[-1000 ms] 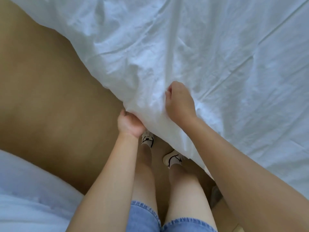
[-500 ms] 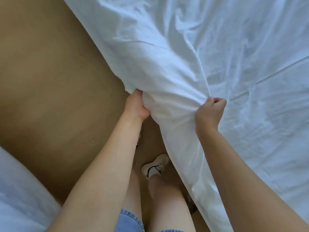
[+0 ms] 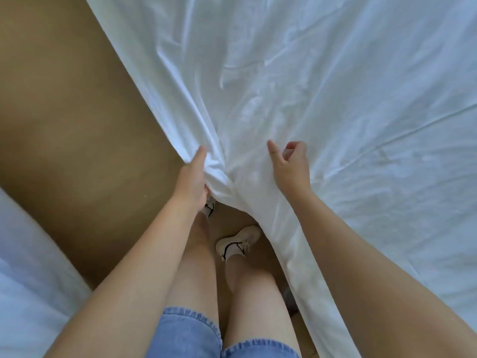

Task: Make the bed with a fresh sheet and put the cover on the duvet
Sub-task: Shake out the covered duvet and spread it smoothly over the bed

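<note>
- Sheet (image 3: pixel 309 86): white, creased, spread wide at upper right, its edge hanging toward the brown floor (image 3: pixel 64 125).
- Left hand (image 3: pixel 193 179) grips a bunched edge; right hand (image 3: pixel 291 166) is over the cloth, fingers curled, grip unclear.
- Advice: pull outward evenly with hands apart to flatten the creases.

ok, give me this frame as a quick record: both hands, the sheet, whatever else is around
left hand: grips a bunched fold at the sheet's edge
right hand: over the sheet, thumb out, fingers loosely curled; unclear if it holds cloth
sheet: white, wrinkled, spread across the right side, near edge hanging down
floor: tan, left of the sheet
other bedding: white, lower left
shoe: light, beside the hanging edge
</note>
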The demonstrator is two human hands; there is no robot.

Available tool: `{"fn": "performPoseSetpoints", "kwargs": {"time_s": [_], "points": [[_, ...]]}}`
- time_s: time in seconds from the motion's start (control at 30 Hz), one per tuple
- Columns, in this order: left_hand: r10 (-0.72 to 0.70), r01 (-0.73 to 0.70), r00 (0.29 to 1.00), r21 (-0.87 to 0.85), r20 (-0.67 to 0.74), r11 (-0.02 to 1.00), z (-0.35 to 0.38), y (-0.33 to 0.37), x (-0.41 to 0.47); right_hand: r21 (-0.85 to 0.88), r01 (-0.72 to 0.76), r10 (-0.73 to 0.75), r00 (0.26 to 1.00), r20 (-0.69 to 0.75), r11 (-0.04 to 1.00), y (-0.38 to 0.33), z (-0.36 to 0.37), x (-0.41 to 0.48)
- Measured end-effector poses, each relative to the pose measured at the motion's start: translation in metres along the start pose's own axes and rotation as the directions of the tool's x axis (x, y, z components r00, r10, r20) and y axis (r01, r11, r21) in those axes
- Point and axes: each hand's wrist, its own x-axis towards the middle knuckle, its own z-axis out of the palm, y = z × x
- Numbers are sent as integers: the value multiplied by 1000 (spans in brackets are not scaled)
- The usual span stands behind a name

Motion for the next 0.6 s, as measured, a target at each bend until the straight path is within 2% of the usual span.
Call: {"fn": "performPoseSetpoints", "kwargs": {"time_s": [0.07,0.13,0.23,0.3,0.37,0.4,0.47,0.6], "points": [[-23,39,995,-167,96,985,9,0,2,-150,-15,22,999,41,989,15,4,-3],[-46,102,975,-260,215,960,11,-4,4,-299,-28,46,998,53,954,31,6,-7],[-60,151,936,-242,347,958,8,-21,9,-371,-54,102,988,112,927,47,5,-12],[-100,136,952,-109,290,985,9,-40,16,-344,-13,67,987,146,939,52,2,-11],[-142,129,983,114,114,985,13,-66,26,-283,37,8,987,158,958,57,-1,-13],[-142,129,989,217,44,968,15,-79,31,-235,53,-21,990,140,970,60,-3,-15],[-131,117,991,351,17,929,23,-101,38,-118,58,-51,997,56,991,66,-8,-21],[-94,86,995,231,25,969,46,-122,50,118,38,-24,993,-115,992,79,-18,-33]]}}
